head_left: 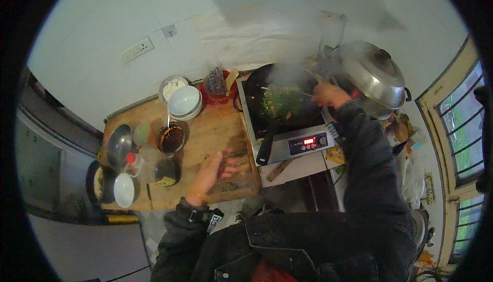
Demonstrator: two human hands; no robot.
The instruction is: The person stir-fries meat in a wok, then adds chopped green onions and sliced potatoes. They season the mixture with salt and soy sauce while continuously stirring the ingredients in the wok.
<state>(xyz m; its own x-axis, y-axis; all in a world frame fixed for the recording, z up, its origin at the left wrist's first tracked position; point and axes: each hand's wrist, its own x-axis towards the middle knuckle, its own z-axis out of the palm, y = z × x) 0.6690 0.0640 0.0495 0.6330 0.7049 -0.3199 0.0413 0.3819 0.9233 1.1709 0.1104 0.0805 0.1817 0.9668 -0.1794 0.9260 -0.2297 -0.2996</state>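
Note:
My right hand [331, 95] is closed on a long-handled cooking utensil at the right side of a black wok [255, 105]. Steam and the hand hide most of the utensil, so I cannot tell its exact kind. Chopped green food [281, 102] with paler bits lies in the wok, and steam rises from it. The wok rests on an induction cooker [303, 147] with a lit red display, its black handle [266, 146] pointing toward me. My left hand [213, 173] hovers near the right front part of the wooden table, fingers apart, holding nothing.
On the wooden table [208, 125] stand stacked white bowls [185, 101], a pot of dark sauce [171, 138], a metal bowl [119, 145] and a white bowl [125, 190]. A large lidded metal pot [372, 74] stands right of the wok. A barred window [462, 123] is far right.

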